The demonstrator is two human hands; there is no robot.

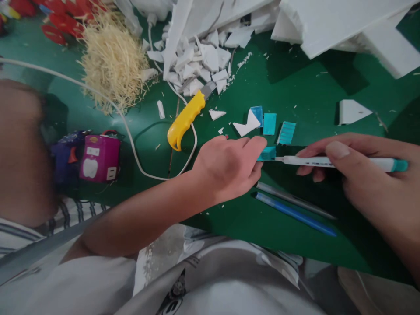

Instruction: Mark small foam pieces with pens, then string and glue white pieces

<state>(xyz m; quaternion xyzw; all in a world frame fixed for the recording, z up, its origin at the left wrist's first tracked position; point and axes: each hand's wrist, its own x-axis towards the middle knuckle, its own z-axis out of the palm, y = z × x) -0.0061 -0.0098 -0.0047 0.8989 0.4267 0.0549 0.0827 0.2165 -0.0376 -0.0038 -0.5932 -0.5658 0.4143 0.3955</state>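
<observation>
Between the fingers of my left hand (232, 164) is a small teal-coloured block (268, 153). My right hand (364, 175) grips a white marker (308, 161) with a teal end, its tip at the right edge of that block. Just beyond lie a teal piece (269, 124), a striped teal piece (286, 133) and a blue piece (257, 114), which a white foam scrap (247, 124) partly covers. Below the marker, a blue pen (295, 213) and a grey pen (292, 199) lie side by side on the green table.
A yellow utility knife (187, 120) lies with its blade out toward a heap of foam scraps (200, 63). A white cable (127, 127) loops across the table. Straw (113, 61), a magenta box (100, 157) and large foam sheets (348, 26) lie around. Another person's arm (26, 153) is at left.
</observation>
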